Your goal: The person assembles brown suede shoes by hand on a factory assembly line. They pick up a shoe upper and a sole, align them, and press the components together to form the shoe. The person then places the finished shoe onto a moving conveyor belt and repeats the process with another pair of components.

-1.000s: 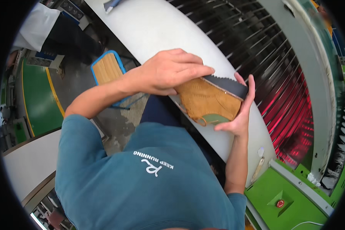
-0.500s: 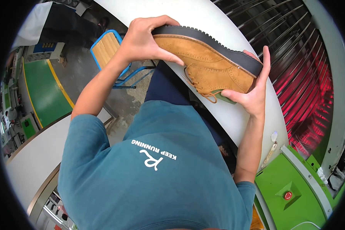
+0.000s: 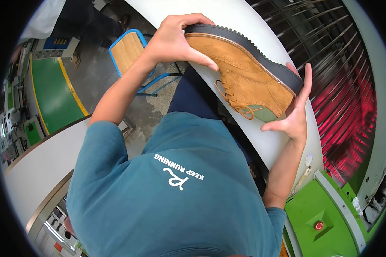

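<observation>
Head view: at the left of the frame, a green floor strip (image 3: 58, 103) runs between yellow lines, and a stool (image 3: 129, 50) with a wooden seat and blue frame stands right of it. At upper centre, the left hand (image 3: 176, 40) has its grip clamped on the toe of a tan shoe (image 3: 248, 66), thumb on the upper, fingers over the black sole. The shoe is tipped on its side above the white tabletop (image 3: 268, 143), laces hanging down. Right of centre, the right hand (image 3: 297, 113) cups the heel, its grip around it, thumb near the collar. Metal rods (image 3: 319, 47) fill the upper right; a red button (image 3: 318, 225) sits lower right.
</observation>
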Tool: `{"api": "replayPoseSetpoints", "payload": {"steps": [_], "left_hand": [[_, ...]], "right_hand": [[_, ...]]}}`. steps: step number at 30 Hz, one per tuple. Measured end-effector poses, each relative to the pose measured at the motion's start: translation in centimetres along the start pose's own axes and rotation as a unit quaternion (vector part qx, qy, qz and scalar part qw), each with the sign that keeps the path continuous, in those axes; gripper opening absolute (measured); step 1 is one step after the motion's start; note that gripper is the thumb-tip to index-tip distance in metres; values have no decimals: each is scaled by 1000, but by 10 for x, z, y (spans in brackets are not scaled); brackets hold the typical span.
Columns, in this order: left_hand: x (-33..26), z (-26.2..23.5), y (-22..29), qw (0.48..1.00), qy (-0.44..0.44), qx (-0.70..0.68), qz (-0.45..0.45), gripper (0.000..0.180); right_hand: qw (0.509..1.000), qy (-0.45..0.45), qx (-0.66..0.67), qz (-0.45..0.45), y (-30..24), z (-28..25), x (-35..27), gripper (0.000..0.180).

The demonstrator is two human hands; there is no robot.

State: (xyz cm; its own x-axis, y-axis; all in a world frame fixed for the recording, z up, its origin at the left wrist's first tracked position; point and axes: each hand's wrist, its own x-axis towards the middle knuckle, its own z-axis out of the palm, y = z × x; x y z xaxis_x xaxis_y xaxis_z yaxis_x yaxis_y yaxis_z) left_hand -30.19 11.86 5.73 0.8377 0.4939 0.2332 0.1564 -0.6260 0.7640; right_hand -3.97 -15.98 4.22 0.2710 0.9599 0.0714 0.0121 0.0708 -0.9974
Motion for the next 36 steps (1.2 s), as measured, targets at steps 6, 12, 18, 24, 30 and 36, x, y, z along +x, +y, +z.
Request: {"api": "replayPoseSetpoints", "payload": {"steps": [6, 12, 18, 24, 30, 36], "left_hand": [[-1, 5, -2, 999, 15, -34, -1, 78], [-2, 13, 7, 992, 64, -101, -34, 76], [-1, 15, 40, 973, 102, -200, -59, 80], [-1, 18, 30, 927, 115, -358, 8, 43], [-6, 25, 25, 945, 135, -290, -66, 49], [-5, 34, 7, 925, 171, -319, -115, 61]], "right_hand": [[997, -33, -64, -11, -3, -5, -3, 192], [991, 47, -123, -15, -2, 9, 1, 164], [990, 124, -52, 47, 11, -4, 4, 128], [997, 57, -24, 38, 37, -43, -10, 131], [968, 95, -41, 228, 8, -29, -8, 112], [968, 65, -81, 229, 7, -26, -9, 111]]}}
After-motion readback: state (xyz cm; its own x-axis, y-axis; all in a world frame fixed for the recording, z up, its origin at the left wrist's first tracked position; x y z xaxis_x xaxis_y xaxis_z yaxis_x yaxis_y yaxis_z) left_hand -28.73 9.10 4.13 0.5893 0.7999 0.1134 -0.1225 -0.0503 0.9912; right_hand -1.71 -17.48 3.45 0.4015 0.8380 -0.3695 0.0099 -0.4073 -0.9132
